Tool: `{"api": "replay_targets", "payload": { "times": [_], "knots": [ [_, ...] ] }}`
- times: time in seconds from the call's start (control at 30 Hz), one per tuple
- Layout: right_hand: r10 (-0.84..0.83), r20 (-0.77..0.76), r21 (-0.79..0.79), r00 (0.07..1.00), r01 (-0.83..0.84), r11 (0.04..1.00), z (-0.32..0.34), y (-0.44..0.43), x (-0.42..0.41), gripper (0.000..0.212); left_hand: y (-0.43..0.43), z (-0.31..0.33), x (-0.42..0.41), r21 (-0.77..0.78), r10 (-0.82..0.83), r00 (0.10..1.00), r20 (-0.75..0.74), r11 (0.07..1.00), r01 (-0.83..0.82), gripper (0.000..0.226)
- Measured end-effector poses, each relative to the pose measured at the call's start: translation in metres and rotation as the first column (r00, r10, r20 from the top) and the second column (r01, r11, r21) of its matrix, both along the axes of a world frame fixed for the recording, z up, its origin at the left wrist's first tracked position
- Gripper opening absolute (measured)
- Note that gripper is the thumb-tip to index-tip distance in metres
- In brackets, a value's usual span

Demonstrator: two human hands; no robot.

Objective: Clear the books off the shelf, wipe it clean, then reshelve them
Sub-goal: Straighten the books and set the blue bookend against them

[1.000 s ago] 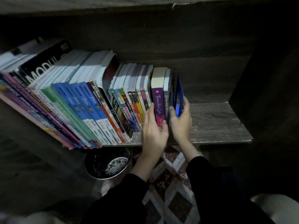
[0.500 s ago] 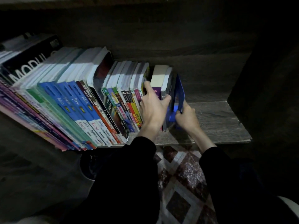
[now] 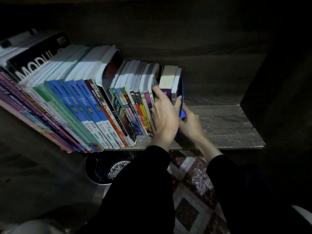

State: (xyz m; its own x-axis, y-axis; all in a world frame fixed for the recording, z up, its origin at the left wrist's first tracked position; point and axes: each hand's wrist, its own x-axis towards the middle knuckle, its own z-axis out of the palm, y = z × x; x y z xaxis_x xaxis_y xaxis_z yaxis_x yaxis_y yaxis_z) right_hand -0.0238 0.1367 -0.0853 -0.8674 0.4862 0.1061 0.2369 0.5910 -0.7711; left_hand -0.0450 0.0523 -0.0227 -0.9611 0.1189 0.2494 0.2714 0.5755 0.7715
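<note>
A long row of books [image 3: 87, 105] leans to the left on the wooden shelf [image 3: 224, 125]. At the row's right end stand a purple-spined book [image 3: 167, 81] and a thin white one [image 3: 176, 85], with a blue bookend [image 3: 181, 105] against them. My left hand [image 3: 164, 115] lies over the spines of these last books, fingers wrapped around them. My right hand [image 3: 190, 123] grips the base of the blue bookend just to the right. Both sleeves are black.
The right part of the shelf board is bare wood up to a dark side panel [image 3: 278, 98]. Below the shelf sit a dark round bin [image 3: 104, 168] and a patterned rug [image 3: 194, 191]. A pale object [image 3: 303, 215] shows at the lower right corner.
My left hand has moved up from the bottom of the purple book's spine and now covers the last books. My right hand slid down to the bookend's base.
</note>
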Motion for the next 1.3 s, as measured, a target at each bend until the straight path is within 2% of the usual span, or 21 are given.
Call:
{"api": "replay_targets", "payload": {
  "times": [0.1, 0.17, 0.2, 0.27, 0.3, 0.33, 0.37, 0.4, 0.43, 0.47, 0.5, 0.53, 0.6, 0.67, 0.73, 0.87, 1.0, 1.1, 1.17, 1.23, 1.3],
  "knots": [
    [0.093, 0.059, -0.158, 0.994, -0.083, 0.984, 0.007, 0.009, 0.01, 0.077, -0.01, -0.01, 0.01, 0.056, -0.104, 0.994, -0.024, 0.993, 0.105, 0.084],
    [0.149, 0.075, -0.332, 0.986, -0.116, 0.936, 0.005, 0.005, 0.018, 0.087, -0.023, -0.02, 0.025, 0.045, -0.138, 0.986, -0.092, 0.989, 0.143, 0.079],
    [0.103, 0.04, -0.407, 0.994, -0.078, 0.91, 0.001, -0.001, 0.022, 0.087, -0.028, -0.025, 0.034, 0.087, -0.147, 0.975, -0.169, 0.983, 0.163, 0.073],
    [-0.155, -0.048, -0.531, 0.987, 0.106, 0.841, -0.01, -0.017, 0.029, 0.076, -0.037, -0.042, 0.045, 0.262, -0.084, 0.955, -0.285, 0.951, 0.161, 0.059],
    [-0.32, -0.07, -0.556, 0.945, 0.229, 0.799, -0.016, -0.028, 0.032, 0.065, -0.043, -0.048, 0.048, 0.359, -0.027, 0.972, -0.234, 0.927, 0.112, 0.052],
    [-0.453, -0.063, -0.573, 0.889, 0.34, 0.745, -0.021, -0.041, 0.035, 0.052, -0.046, -0.052, 0.049, 0.464, 0.035, 0.996, -0.082, 0.886, 0.007, 0.05],
    [-0.539, -0.047, -0.63, 0.841, 0.394, 0.669, -0.027, -0.053, 0.036, 0.042, -0.049, -0.055, 0.047, 0.582, 0.072, 0.984, 0.163, 0.799, -0.155, 0.05],
    [-0.567, 0.0, -0.753, 0.823, 0.374, 0.542, -0.03, -0.065, 0.034, 0.036, -0.052, -0.053, 0.043, 0.681, 0.014, 0.895, 0.445, 0.644, -0.349, 0.051],
    [-0.54, 0.053, -0.882, 0.84, 0.293, 0.37, -0.03, -0.074, 0.031, 0.033, -0.055, -0.05, 0.037, 0.728, -0.144, 0.761, 0.633, 0.445, -0.521, 0.051],
    [-0.473, 0.074, -0.962, 0.878, 0.188, 0.199, -0.03, -0.079, 0.028, 0.031, -0.058, -0.046, 0.031, 0.725, -0.322, 0.651, 0.687, 0.246, -0.643, 0.052],
    [-0.417, 0.068, -0.993, 0.906, 0.103, 0.062, -0.024, -0.08, 0.026, 0.027, -0.061, -0.044, 0.024, 0.689, -0.465, 0.585, 0.665, 0.081, -0.72, 0.056],
    [-0.384, 0.053, -0.998, 0.922, 0.039, -0.042, -0.017, -0.078, 0.024, 0.023, -0.063, -0.045, 0.017, 0.648, -0.557, 0.551, 0.621, -0.029, -0.761, 0.058],
    [-0.4, 0.032, -0.98, 0.916, -0.05, -0.194, -0.003, -0.072, 0.019, 0.026, -0.064, -0.046, 0.004, 0.597, -0.634, 0.531, 0.562, -0.134, -0.791, 0.059],
    [-0.447, 0.048, -0.946, 0.893, -0.102, -0.306, 0.008, -0.066, 0.013, 0.028, -0.062, -0.047, -0.006, 0.565, -0.646, 0.529, 0.55, -0.178, -0.806, 0.057],
    [-0.453, 0.059, -0.926, 0.89, -0.121, -0.357, 0.011, -0.064, 0.006, 0.029, -0.06, -0.043, -0.011, 0.538, -0.628, 0.536, 0.564, -0.212, -0.816, 0.055],
    [-0.391, 0.049, -0.943, 0.919, -0.086, -0.322, 0.018, -0.063, 0.001, 0.024, -0.058, -0.039, -0.011, 0.53, -0.61, 0.519, 0.598, -0.185, -0.827, 0.056],
    [-0.383, 0.06, -0.962, 0.922, -0.05, -0.27, 0.024, -0.069, 0.006, 0.017, -0.069, -0.043, -0.01, 0.545, -0.674, 0.443, 0.591, -0.071, -0.835, 0.06],
    [-0.395, 0.132, -0.962, 0.909, 0.022, -0.271, 0.021, -0.074, 0.007, 0.014, -0.079, -0.041, -0.007, 0.573, -0.549, 0.478, 0.685, 0.001, -0.82, 0.054],
    [-0.372, 0.158, -0.952, 0.915, 0.041, -0.304, 0.023, -0.081, 0.009, 0.013, -0.086, -0.038, -0.011, 0.591, -0.522, 0.518, 0.677, -0.033, -0.806, 0.055],
    [-0.356, 0.152, -0.942, 0.922, 0.026, -0.334, 0.024, -0.09, 0.01, 0.027, -0.09, -0.04, -0.015, 0.605, -0.525, 0.554, 0.646, -0.092, -0.791, 0.049],
    [-0.365, 0.15, -0.933, 0.919, 0.009, -0.361, 0.024, -0.097, 0.005, 0.05, -0.087, -0.052, -0.023, 0.62, -0.491, 0.592, 0.639, -0.125, -0.774, 0.022]
  ]
}}
